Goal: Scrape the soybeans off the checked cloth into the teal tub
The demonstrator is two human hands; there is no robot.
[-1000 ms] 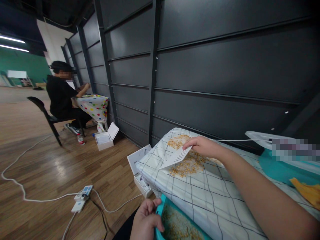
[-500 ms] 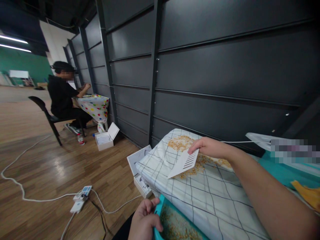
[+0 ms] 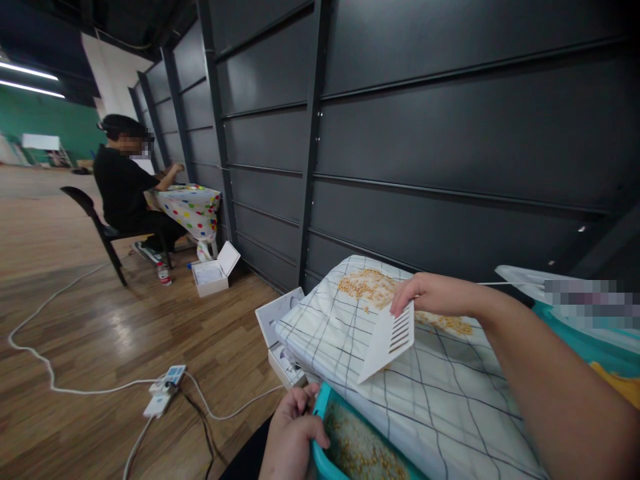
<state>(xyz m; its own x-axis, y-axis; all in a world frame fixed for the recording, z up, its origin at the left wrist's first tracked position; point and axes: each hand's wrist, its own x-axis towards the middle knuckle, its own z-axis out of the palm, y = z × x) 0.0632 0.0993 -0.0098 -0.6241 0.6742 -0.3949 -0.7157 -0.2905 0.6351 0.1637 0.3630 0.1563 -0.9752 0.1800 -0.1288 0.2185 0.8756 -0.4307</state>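
One scraper in right grip; one teal tray in left grip.

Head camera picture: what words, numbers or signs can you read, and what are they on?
None can be read.
Red-labelled bottle: lettering too small.
Nearer open white box and farther open white box: any print too small.
White plastic thing at far right: patch blurred out.
White slotted scraper: no writing shows.

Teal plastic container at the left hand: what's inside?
Small yellow kernels lie amid a pale layer inside the teal plastic container. Anything beneath them is covered; the left hand hides part of the rim.
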